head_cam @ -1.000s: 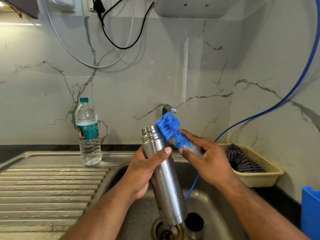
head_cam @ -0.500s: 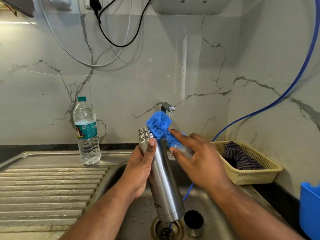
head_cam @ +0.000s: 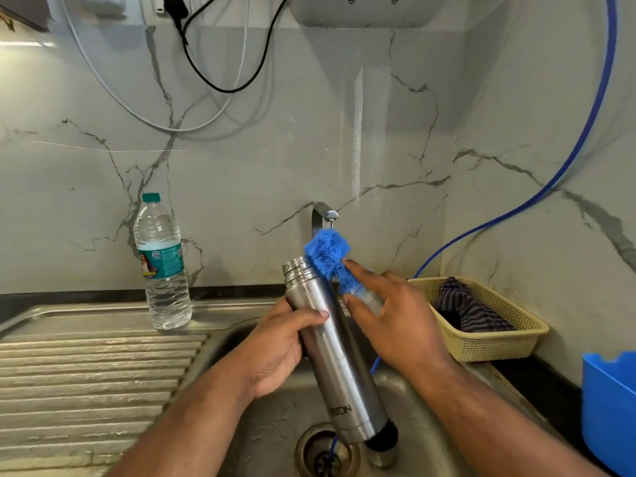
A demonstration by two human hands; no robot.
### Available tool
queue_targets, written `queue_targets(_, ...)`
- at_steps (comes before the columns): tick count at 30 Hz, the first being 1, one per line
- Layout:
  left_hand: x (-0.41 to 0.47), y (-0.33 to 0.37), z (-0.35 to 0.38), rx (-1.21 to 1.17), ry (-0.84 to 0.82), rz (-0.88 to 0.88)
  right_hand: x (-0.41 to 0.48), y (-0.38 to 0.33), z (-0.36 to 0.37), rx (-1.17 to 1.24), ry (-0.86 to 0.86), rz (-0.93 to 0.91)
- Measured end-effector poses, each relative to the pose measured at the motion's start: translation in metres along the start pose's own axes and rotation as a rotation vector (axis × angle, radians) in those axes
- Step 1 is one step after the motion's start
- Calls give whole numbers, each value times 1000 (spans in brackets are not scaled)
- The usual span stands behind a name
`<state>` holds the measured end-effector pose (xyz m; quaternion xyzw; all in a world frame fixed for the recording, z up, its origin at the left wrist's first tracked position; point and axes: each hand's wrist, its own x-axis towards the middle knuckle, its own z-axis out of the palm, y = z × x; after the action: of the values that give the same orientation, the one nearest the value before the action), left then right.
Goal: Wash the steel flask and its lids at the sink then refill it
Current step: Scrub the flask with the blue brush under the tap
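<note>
My left hand (head_cam: 275, 349) grips the steel flask (head_cam: 339, 366) around its upper body and holds it tilted over the sink (head_cam: 261, 418), open threaded mouth up and to the left. My right hand (head_cam: 395, 321) holds a blue bottle brush (head_cam: 327, 254). Its bristle head touches the flask's mouth from the right. A steel cup-shaped lid (head_cam: 382, 445) stands in the sink basin beside the drain (head_cam: 325, 452), partly hidden by the flask's base. The tap (head_cam: 325, 218) is just behind the brush, with no water visibly running.
A plastic water bottle (head_cam: 161, 263) stands on the ribbed steel drainboard (head_cam: 93, 373) at left. A yellow basket (head_cam: 488, 342) with a striped cloth sits right of the sink. A blue tub (head_cam: 609, 407) is at the right edge. A blue hose (head_cam: 581, 139) runs down into the basin.
The brush head has stayed against the flask's mouth while both hands shifted slightly. My left thumb slid lower on the flask body.
</note>
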<state>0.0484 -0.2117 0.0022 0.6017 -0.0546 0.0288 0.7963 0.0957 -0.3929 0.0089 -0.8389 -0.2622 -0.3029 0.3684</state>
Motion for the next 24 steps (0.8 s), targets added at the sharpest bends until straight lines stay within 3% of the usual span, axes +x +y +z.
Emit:
queue_targets(5, -2, -3, 0, 51, 64, 86, -4, -21, 0, -65, -31, -148)
queue_targets(10, 1, -2, -6, 84, 108, 96, 0, -2, -2, 19, 42, -18)
queue_targets(16, 0, -3, -5, 163, 99, 208, 1, -9, -2, 10, -15, -63)
queue_targets(21, 0, -1, 3, 54, -6, 51, 1, 0, -4, 61, 19, 22)
queue_targets(24, -1, -4, 8, 37, 7, 67, -2, -8, -2, 70, 22, -14)
